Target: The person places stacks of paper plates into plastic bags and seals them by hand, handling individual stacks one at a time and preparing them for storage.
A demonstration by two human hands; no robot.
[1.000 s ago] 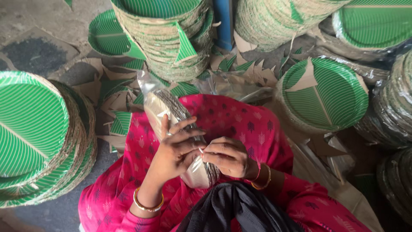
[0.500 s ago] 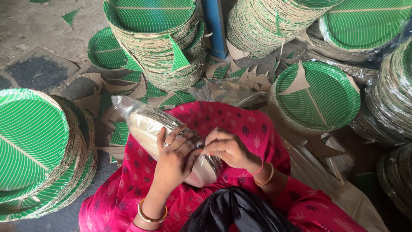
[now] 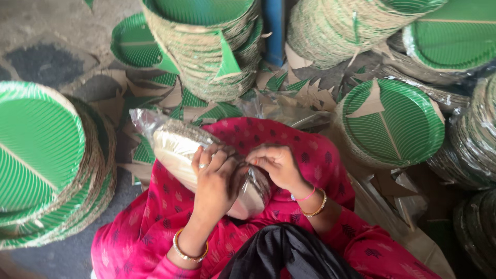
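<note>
A stack of paper plates wrapped in a clear plastic bag (image 3: 173,147) lies on its side across my lap, over my pink patterned clothing. My left hand (image 3: 217,178) rests on top of the bag and grips it, a ring on one finger. My right hand (image 3: 274,163) pinches the plastic at the bag's near end, fingers closed on it. Both wrists wear gold bangles. The bag's loose open end (image 3: 139,119) sticks out to the left.
Tall stacks of green leaf-pattern paper plates stand around me: at the left (image 3: 41,160), ahead (image 3: 206,46), top right (image 3: 439,36) and right (image 3: 392,121). Green and brown paper offcuts (image 3: 170,98) litter the floor. A blue post (image 3: 274,23) rises behind.
The wrapped stack has tilted and shifted left across my lap. My hands have stayed on its near end, working the plastic.
</note>
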